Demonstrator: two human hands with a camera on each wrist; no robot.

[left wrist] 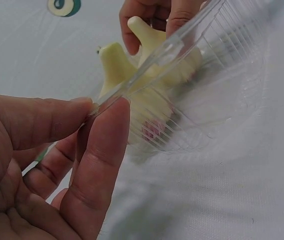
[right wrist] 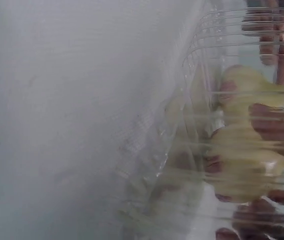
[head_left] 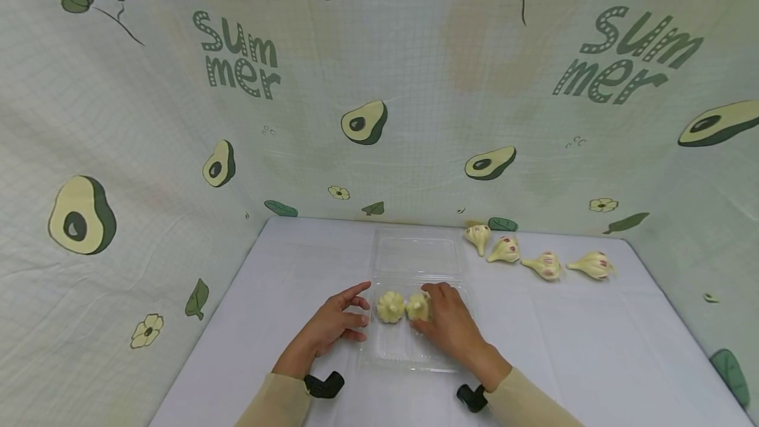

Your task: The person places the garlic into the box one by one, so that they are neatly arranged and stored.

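A clear plastic clamshell box (head_left: pixel 409 350) lies on the table with its lid folded back. Two garlic bulbs sit side by side in its base: a left bulb (head_left: pixel 389 307) and a right bulb (head_left: pixel 417 307). With thumb and fingertips, my left hand (head_left: pixel 333 327) pinches the box's left rim (left wrist: pixel 147 67). My right hand (head_left: pixel 452 323) reaches into the box and grips the right bulb, fingers behind it and thumb in front. Through the ribbed plastic wall, the right wrist view shows that garlic bulb (right wrist: pixel 244 175) between the fingers.
Several more garlic bulbs (head_left: pixel 542 265) lie in a row at the table's back right. The flat, open lid (head_left: pixel 418 252) extends behind the base. A printed cloth (head_left: pixel 415 51) hangs around the back and sides of the white table (head_left: pixel 569 348).
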